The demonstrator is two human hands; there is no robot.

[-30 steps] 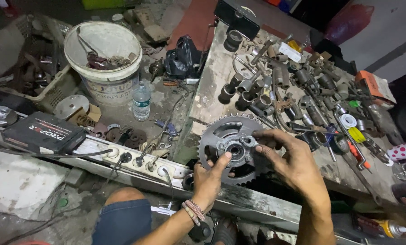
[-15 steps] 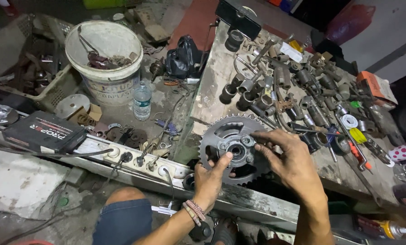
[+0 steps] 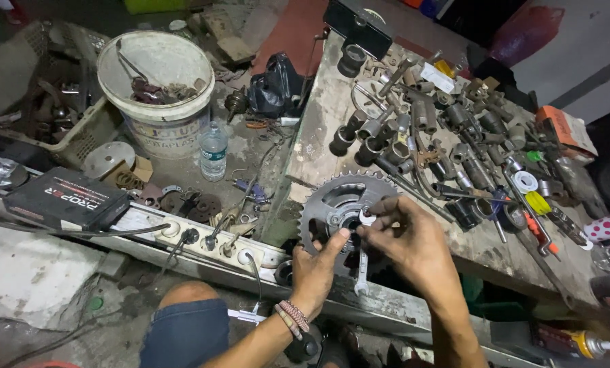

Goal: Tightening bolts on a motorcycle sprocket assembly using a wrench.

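A large toothed metal sprocket with a hub at its centre lies at the near edge of a worn workbench. My left hand grips the sprocket's lower rim, thumb pressed near the hub. My right hand pinches a small silver part at the hub with its fingertips. A silver spanner hangs down just below my right hand, between both hands; which hand holds it is unclear.
Sockets, bolts and tools crowd the bench beyond the sprocket. A white bucket of parts, a water bottle, a black bag and a power strip lie to the left. My knee is below.
My right hand's fingers have drawn in from the sprocket's right rim to its hub. The left hand stays on the lower rim. The spanner now shows below the hands.
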